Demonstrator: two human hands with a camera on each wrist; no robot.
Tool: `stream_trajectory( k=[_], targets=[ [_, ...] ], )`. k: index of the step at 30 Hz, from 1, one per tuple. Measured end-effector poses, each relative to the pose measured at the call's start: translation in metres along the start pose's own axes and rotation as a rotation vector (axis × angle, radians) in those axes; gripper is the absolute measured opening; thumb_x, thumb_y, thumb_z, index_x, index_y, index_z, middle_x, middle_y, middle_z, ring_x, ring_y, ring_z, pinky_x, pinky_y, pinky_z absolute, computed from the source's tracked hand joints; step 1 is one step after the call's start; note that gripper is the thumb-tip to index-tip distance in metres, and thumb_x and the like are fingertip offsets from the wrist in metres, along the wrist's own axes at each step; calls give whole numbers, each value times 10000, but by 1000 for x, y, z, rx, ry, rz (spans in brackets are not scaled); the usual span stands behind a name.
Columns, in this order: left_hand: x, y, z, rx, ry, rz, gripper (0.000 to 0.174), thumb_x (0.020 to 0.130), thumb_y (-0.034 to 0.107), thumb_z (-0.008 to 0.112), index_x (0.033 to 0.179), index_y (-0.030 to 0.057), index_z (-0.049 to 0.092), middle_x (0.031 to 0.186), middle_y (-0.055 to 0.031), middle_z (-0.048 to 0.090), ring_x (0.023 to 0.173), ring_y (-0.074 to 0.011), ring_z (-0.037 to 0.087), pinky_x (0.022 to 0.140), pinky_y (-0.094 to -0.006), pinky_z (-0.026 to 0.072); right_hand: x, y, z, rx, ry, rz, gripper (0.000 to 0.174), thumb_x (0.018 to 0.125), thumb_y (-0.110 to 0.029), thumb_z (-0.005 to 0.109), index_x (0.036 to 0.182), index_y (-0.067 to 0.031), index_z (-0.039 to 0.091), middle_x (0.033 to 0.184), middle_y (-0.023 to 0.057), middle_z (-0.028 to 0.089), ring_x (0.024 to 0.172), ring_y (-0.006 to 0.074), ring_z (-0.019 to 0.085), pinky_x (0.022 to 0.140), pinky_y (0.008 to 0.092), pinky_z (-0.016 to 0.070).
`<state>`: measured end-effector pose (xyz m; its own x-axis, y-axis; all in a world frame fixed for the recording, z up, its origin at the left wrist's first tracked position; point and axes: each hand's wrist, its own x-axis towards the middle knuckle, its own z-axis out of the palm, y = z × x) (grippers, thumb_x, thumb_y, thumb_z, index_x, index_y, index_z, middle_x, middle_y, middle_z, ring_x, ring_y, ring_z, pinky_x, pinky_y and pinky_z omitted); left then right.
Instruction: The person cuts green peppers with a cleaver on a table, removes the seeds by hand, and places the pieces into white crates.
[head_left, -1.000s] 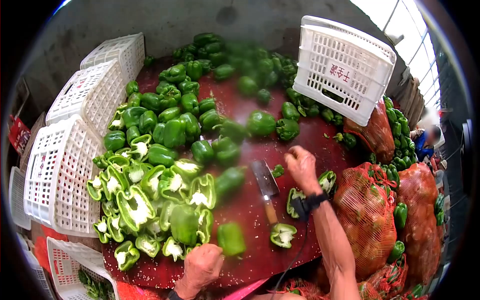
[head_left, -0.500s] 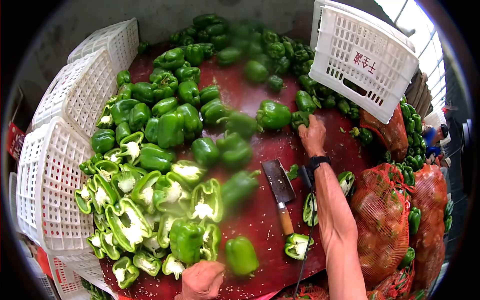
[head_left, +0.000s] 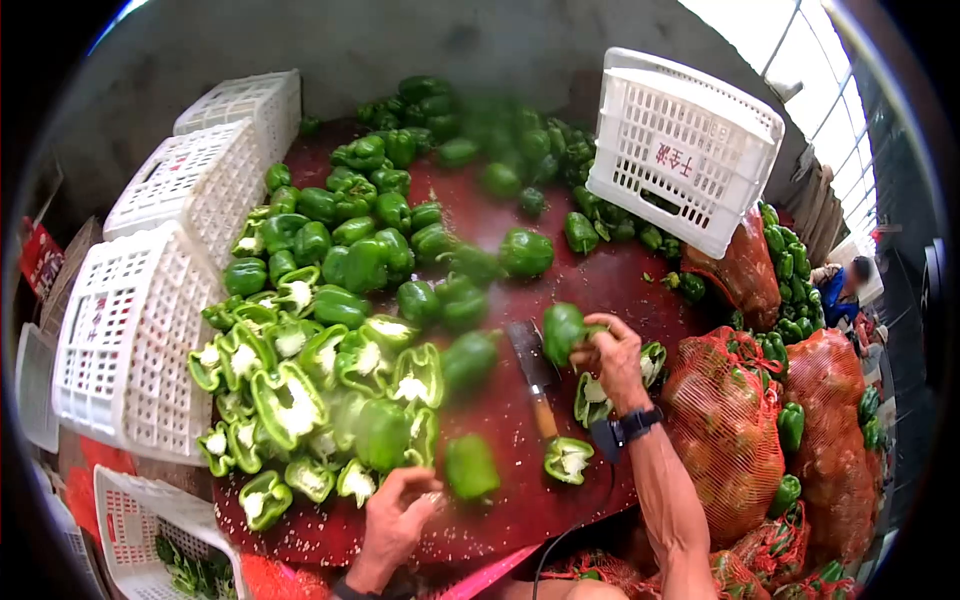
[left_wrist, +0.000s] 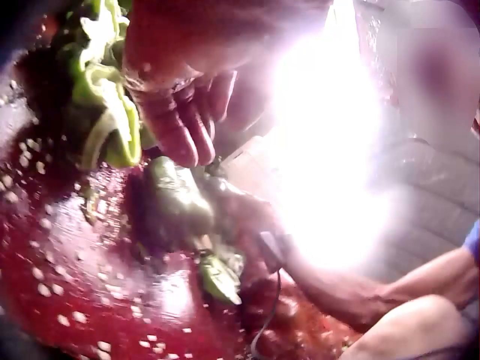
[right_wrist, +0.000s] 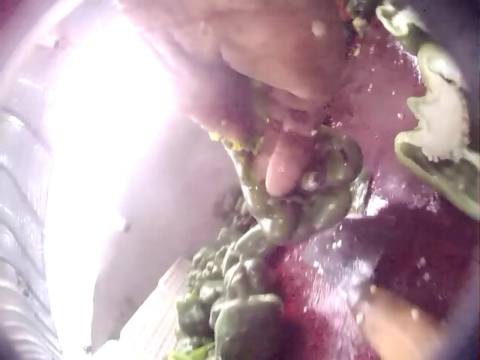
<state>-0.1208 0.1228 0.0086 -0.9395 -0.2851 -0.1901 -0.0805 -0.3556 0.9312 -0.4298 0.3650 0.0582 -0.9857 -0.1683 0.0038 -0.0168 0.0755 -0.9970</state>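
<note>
right hand [head_left: 612,362]: fingers curled round a whole green pepper [head_left: 563,332], held over the bench [head_left: 610,285] beside the cleaver [head_left: 533,372] (flat, handle toward the person, handy) | left hand [head_left: 398,512]: fingers loosely spread, empty, near a loose pepper [head_left: 470,466] | cut halves [head_left: 290,395] heaped left

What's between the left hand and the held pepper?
Head view: a loose pepper near the left hand, then the cleaver beside the held pepper.
</note>
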Motion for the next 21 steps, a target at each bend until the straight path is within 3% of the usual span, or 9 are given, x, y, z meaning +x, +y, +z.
stream_trajectory(
  k=[4,6,9,12,14,17,18,20,21],
  targets=[
    [-7,14,19,-17,-78,-114,398,956,68,635,1322,-42,522,1163,-156,618,975,-241,687,784,-352,623,-85,-46,31,-137,-353,-12,254,869,6,555,1100,36,657,856,133,706,700,177,710,615,286,574],
    [-12,22,24,-108,-73,-140,527,993,289,640,1395,-12,480,1240,-181,589,1058,-270,659,767,-376,633,-120,-63,45,-131,-514,20,266,849,36,552,1088,44,667,911,95,706,752,166,693,692,278,569],
    [-27,43,15,-562,-187,-213,554,1011,433,580,1386,34,497,1283,-137,599,1103,-289,643,791,-444,632,-174,-116,81,-281,-773,-263,374,740,86,583,1091,17,690,1080,70,691,1007,174,646,889,317,522],
    [-55,86,6,-664,-153,-234,472,999,401,608,1340,80,548,1284,-100,624,1172,-275,618,996,-527,537,-215,-144,110,-302,-959,-600,445,741,92,596,1168,-7,675,1068,134,690,964,248,669,886,344,530],
    [-72,96,-3,-671,-85,-161,428,996,363,545,1322,85,544,1259,-120,615,1112,-291,621,917,-507,556,-242,-163,127,-323,-919,-700,478,751,111,603,1210,-14,659,1052,143,695,938,258,682,849,347,544],
    [-117,123,-21,-589,-139,42,406,990,248,558,1356,72,542,1327,-127,607,1208,-271,596,1004,-461,530,-279,-181,143,-296,-719,-712,486,773,132,592,1238,1,643,1020,146,696,918,236,682,821,329,549],
    [-129,128,-28,-623,-149,68,419,973,211,584,1358,56,530,1312,-133,617,1199,-275,608,1016,-473,526,-282,-175,149,-269,-613,-810,425,846,104,593,1258,2,625,1017,118,697,912,194,675,804,308,548],
    [-154,136,-40,-696,-170,117,457,940,138,636,1363,25,506,1283,-146,636,1180,-283,631,1040,-497,517,-294,-164,155,-87,-507,-456,339,922,50,590,1257,2,613,1023,84,694,885,157,678,763,284,555],
    [-162,128,-48,-693,-137,131,457,928,118,633,1357,23,509,1272,-144,644,1159,-286,646,1017,-497,537,-289,-147,159,-137,-446,-461,279,967,-15,582,1245,1,606,1035,72,688,848,130,678,717,264,557]
  ],
)
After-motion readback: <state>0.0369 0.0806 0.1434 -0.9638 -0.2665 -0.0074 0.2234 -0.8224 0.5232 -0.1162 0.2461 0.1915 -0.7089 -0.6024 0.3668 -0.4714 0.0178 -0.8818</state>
